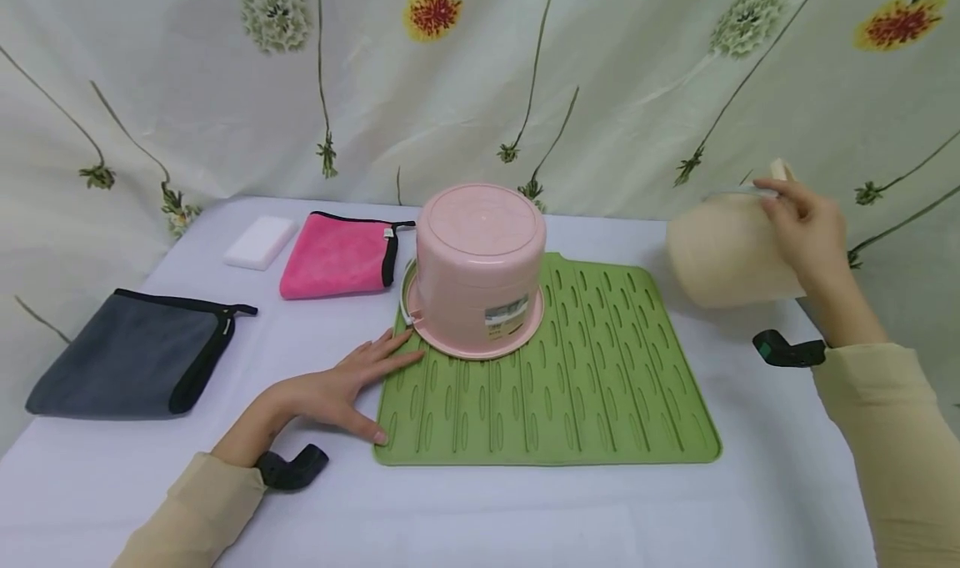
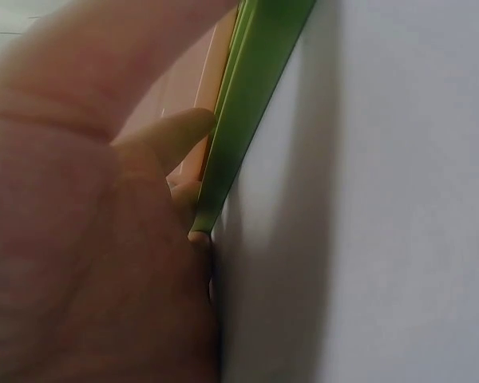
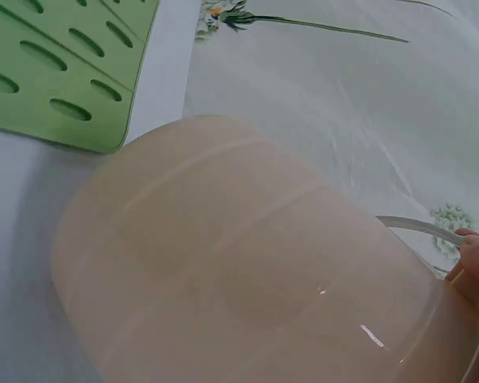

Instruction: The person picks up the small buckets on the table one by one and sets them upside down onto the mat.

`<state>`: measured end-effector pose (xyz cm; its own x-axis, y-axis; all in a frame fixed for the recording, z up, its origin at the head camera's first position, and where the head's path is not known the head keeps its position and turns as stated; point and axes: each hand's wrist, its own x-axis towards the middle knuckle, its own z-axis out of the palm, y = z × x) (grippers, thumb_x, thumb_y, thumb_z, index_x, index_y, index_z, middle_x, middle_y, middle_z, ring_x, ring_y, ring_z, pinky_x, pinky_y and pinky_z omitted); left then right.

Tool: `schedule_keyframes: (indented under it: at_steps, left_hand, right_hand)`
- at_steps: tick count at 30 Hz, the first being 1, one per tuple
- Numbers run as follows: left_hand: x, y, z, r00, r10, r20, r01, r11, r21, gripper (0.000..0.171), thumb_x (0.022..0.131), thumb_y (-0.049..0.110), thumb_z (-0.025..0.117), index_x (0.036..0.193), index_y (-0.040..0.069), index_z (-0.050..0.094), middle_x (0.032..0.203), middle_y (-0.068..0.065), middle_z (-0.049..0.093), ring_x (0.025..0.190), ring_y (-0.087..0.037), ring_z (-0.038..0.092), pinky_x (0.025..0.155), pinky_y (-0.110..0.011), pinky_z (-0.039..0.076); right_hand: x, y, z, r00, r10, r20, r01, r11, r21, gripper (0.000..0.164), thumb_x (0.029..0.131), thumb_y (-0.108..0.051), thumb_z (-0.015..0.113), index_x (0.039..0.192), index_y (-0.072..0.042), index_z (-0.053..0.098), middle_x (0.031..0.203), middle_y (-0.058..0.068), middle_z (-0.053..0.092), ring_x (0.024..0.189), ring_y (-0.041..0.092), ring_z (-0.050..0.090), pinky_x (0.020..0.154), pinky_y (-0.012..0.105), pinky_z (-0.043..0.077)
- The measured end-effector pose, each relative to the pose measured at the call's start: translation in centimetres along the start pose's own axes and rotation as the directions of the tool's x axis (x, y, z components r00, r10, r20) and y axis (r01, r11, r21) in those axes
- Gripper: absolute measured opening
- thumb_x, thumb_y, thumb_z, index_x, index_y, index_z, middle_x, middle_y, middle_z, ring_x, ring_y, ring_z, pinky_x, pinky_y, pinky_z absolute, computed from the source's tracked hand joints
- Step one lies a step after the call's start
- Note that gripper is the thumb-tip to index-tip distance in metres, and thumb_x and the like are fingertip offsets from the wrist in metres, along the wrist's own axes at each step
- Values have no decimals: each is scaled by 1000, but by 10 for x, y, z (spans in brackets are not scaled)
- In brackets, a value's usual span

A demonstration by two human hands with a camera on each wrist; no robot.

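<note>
A pink bucket (image 1: pixel 480 276) stands upside down on the back left part of a green drying mat (image 1: pixel 600 384). My left hand (image 1: pixel 348 384) rests with spread, straight fingers at the mat's left edge, fingertips close to the pink bucket's rim. At the far right, my right hand (image 1: pixel 806 222) grips a cream bucket (image 1: pixel 727 255) near its rim and handle. The cream bucket is tilted and blurred in the head view, beyond the mat's right edge. In the right wrist view, its thin curved handle (image 3: pixel 419 226) meets the fingers; the exact grip is partly hidden.
To the left lie a folded dark grey cloth (image 1: pixel 135 355), a folded pink cloth (image 1: pixel 341 255) and a white sponge block (image 1: pixel 261 243). A white cloth covers the table (image 1: pixel 525 518). Behind the table hangs a flower-patterned curtain (image 1: pixel 450 109).
</note>
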<state>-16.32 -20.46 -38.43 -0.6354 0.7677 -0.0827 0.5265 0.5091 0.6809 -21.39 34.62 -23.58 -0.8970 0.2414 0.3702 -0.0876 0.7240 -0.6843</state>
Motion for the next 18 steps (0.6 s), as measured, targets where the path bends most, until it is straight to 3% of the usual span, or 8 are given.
schedule_keyframes:
  at_steps: [4, 7, 11, 14, 18]
  left_hand:
    - [-1, 0, 0, 1000, -6, -7, 6, 1000, 11, 103, 69, 46, 79, 150, 16, 23, 155, -9, -2, 137, -39, -8, 103, -61, -2]
    - [-1, 0, -3, 1000, -2, -15, 2, 1000, 13, 103, 68, 45, 80, 149, 15, 24, 155, -9, -1, 137, -37, -9, 104, -59, -2]
    - [0, 1, -3, 1000, -5, -6, 5, 1000, 8, 103, 68, 45, 80, 149, 15, 24, 155, -9, -2, 137, -37, -10, 104, -60, -3]
    - [2, 2, -1, 1000, -7, -2, 7, 1000, 2, 101, 69, 45, 79, 149, 15, 24, 155, -9, -3, 137, -37, -10, 104, -60, -3]
    - [3, 2, 1, 1000, -10, 4, 10, 1000, -7, 100, 70, 44, 79, 149, 15, 25, 155, -9, -3, 137, -38, -11, 103, -61, -4]
  right_hand:
    - [-8, -4, -3, 998, 57, -23, -53, 988, 144, 32, 97, -25, 50, 127, -26, 61, 69, -3, 38, 57, 9, 32, 48, 22, 27]
    - [-14, -10, -6, 990, 135, -29, -124, 961, 246, 32, 97, -27, 51, 128, -28, 60, 91, -5, 48, 74, 8, 42, 53, 13, 34]
    - [-28, -15, -12, 981, 194, 11, -175, 853, 491, 34, 93, -29, 57, 127, -24, 61, 125, 4, 44, 93, 16, 47, 55, 13, 46]
    - [-40, -16, -16, 983, 178, 40, -159, 730, 665, 38, 89, -25, 64, 126, -16, 62, 131, 8, 43, 95, 17, 48, 55, 16, 49]
    - [-53, -17, -20, 979, 189, 82, -187, 649, 737, 43, 87, -23, 66, 128, -14, 59, 136, 2, 39, 103, 17, 45, 57, 19, 51]
